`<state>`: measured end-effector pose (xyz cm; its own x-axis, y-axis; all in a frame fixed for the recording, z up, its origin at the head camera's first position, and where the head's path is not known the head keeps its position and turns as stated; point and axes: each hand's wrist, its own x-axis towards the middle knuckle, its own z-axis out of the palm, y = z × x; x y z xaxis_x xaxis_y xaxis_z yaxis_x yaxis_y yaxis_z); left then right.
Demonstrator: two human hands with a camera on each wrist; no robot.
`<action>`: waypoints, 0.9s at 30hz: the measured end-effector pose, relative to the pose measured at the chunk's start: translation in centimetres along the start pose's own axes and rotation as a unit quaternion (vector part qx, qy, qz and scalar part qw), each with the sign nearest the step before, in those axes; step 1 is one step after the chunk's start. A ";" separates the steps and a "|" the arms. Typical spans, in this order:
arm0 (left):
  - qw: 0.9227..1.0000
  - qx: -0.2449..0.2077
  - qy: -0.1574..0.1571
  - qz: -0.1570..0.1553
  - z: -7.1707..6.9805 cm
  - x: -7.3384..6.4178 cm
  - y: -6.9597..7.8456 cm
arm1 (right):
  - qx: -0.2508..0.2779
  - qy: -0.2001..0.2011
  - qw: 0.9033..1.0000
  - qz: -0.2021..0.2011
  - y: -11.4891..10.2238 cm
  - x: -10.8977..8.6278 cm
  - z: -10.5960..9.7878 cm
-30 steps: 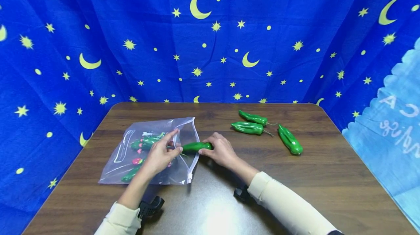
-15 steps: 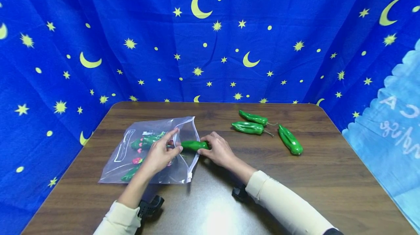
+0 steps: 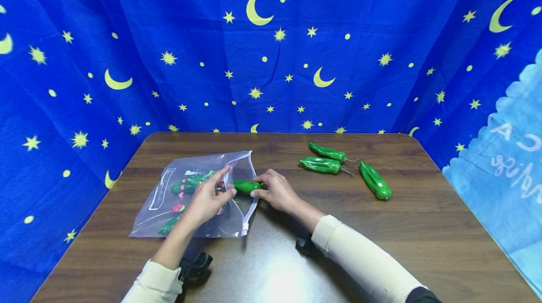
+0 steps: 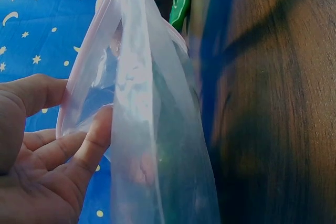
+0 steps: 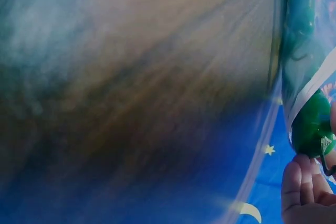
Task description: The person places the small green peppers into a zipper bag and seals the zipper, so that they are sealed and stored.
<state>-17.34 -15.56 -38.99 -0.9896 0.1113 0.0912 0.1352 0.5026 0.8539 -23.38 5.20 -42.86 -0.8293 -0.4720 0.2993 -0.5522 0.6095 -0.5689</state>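
Note:
A clear zip bag printed with pink hearts and a strawberry lies on the left of the table, its mouth facing right. My left hand pinches the upper layer at the mouth; in the left wrist view the thumb and fingers hold the bag's edge. With my right hand I grip a green pepper by its stem end, most of it inside the mouth. The right wrist view shows fingers at the pepper's stem end. Other green peppers show through the bag.
Three loose peppers lie at the back right: one at the rear, one just before it, one slanted further right. The brown table meets a blue star-patterned curtain behind it.
My right hand has moved left, pushing the pepper further into the bag's mouth. The left hand keeps its hold on the edge; the loose peppers have not moved.

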 end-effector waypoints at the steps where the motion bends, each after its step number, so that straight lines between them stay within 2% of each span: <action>1: 1.000 0.000 0.000 -0.001 0.0 0.0 0.0 | 0.002 -0.001 1.000 0.000 0.0 0.0 0.0; 14: 1.000 0.000 0.003 -0.001 0.0 0.0 -0.1 | 0.060 0.014 0.998 -0.002 0.0 0.1 0.2; 22: 1.000 0.000 0.003 -0.010 -0.1 0.0 -0.1 | 0.117 0.027 0.993 0.023 0.8 -1.1 -1.6; 27: 1.000 -0.002 0.003 -0.010 0.0 -0.1 0.0 | 0.122 0.033 0.991 0.042 2.3 -2.2 -3.0</action>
<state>-17.23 -15.62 -39.00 -0.9924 0.0963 0.0771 0.1153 0.5017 0.8574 -23.06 9.48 -42.53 -0.8797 -0.3785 0.2877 -0.4502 0.4687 -0.7600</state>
